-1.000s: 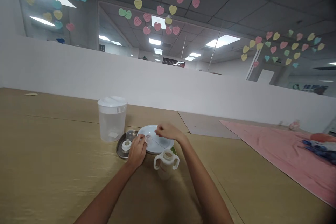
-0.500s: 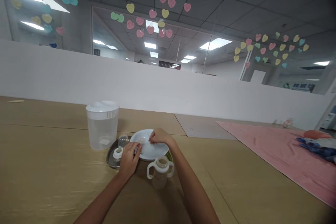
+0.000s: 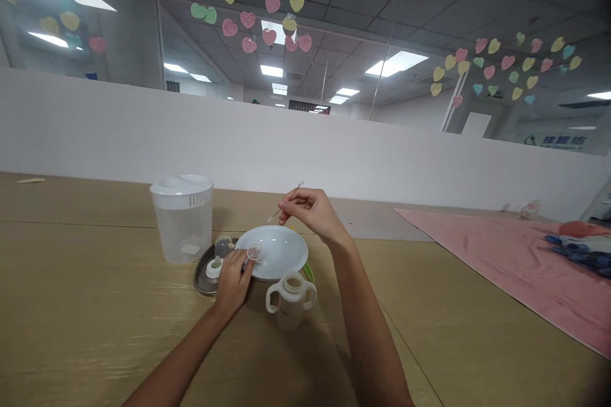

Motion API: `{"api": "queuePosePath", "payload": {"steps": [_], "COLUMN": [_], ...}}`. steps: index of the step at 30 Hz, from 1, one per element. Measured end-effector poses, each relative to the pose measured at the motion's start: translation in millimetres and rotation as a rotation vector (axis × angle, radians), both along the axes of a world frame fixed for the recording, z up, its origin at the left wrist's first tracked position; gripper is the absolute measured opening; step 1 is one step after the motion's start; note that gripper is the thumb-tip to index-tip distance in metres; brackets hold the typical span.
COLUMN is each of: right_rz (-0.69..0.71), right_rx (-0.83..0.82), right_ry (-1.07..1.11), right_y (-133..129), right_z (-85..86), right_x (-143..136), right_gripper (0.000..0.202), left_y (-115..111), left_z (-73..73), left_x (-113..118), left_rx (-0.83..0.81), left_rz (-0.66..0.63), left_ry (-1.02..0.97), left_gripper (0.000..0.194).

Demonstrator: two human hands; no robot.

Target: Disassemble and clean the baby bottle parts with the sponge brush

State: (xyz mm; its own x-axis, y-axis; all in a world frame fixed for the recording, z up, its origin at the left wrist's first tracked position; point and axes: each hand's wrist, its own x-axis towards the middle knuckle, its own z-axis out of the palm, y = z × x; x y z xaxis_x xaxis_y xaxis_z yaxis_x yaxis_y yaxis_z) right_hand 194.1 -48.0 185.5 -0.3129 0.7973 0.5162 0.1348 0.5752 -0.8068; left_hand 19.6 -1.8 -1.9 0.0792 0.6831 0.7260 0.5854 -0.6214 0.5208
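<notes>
Between the fingers of my right hand point(image 3: 308, 210) is a thin cotton swab point(image 3: 293, 194), raised above the far rim of a white plate point(image 3: 281, 254). My left hand point(image 3: 233, 280) pinches a small round clear piece point(image 3: 254, 252) over the plate's left side. Just left of that hand, a metal tray point(image 3: 203, 276) holds a white-ringed bottle nipple point(image 3: 214, 268) and a clear cap point(image 3: 223, 247). An uncapped bottle with two white handles point(image 3: 291, 299) stands in front of the plate.
A clear lidded bucket point(image 3: 185, 222) stands behind the tray. Something green point(image 3: 309, 273) lies at the plate's right edge. A pink cloth point(image 3: 501, 267) covers the right side, with folded blue fabric point(image 3: 580, 259) on it. A white wall point(image 3: 286, 152) runs behind.
My right hand has risen from the plate and moved right, and the swab now shows in it. The round clear piece shows more plainly in my left hand. The view has shifted slightly.
</notes>
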Motion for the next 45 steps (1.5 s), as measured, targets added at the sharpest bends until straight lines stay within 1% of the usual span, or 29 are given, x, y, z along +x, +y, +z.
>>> {"api": "queuePosePath", "payload": {"steps": [3,5,7,9,12,18,25,29,33,37,40,42,45], "right_rz": [-0.047,-0.078,-0.142,-0.204,-0.230,-0.254,-0.285,-0.288,-0.255,-0.187,-0.158,-0.174,-0.248], "right_rx": [0.006,0.002,0.027,0.065,0.090,0.120,0.128,0.127,0.073,0.033,0.044,0.076,0.115], "right_ry": [-0.080,-0.204,-0.328,-0.419,-0.498,-0.509,-0.524,-0.532,-0.525,-0.506,-0.514,-0.521,-0.557], "right_y": [-0.9,2.2,6.5,10.9,16.5,21.1,22.9,19.6,13.4,8.2,7.4,8.3,10.6], "right_z": [-6.3,-13.3,-20.0,-25.5,-30.7,-32.3,-31.2,-29.3,-26.8,-26.6,-27.9,-28.5,-28.0], "right_x": [-15.8,-25.4,-32.9,-37.8,-40.4,-37.8,-36.2,-38.5,-42.5,-45.6,-46.6,-46.5,-46.0], "right_gripper": [0.040,0.049,0.056,0.058,0.058,0.058,0.056,0.056,0.054,0.054,0.054,0.054,0.054], "left_y": [0.3,0.5,0.5,0.5,0.8,2.1,0.8,1.7,3.7,4.2,3.4,2.7,1.7], "left_z": [-0.6,-1.2,-1.5,-1.7,-1.9,-2.6,-0.1,-1.3,-3.1,-3.3,-2.8,-2.1,-1.0], "left_x": [0.2,0.3,0.2,-0.1,-0.6,-0.5,-0.2,-0.4,-0.3,0.1,0.3,0.3,0.4], "left_rx": [0.007,0.008,0.005,-0.001,-0.001,-0.014,-0.066,-0.078,-0.063,-0.052,-0.048,-0.044,-0.042], "left_rz": [0.002,0.007,0.009,0.002,-0.016,-0.010,-0.038,-0.037,-0.035,-0.026,-0.034,-0.039,-0.034], "left_ry": [0.001,0.000,0.000,-0.001,-0.006,-0.009,-0.015,-0.022,-0.014,-0.009,-0.009,-0.011,-0.011], "left_gripper": [0.040,0.041,0.041,0.042,0.045,0.048,0.045,0.043,0.042,0.043,0.043,0.044,0.044]}}
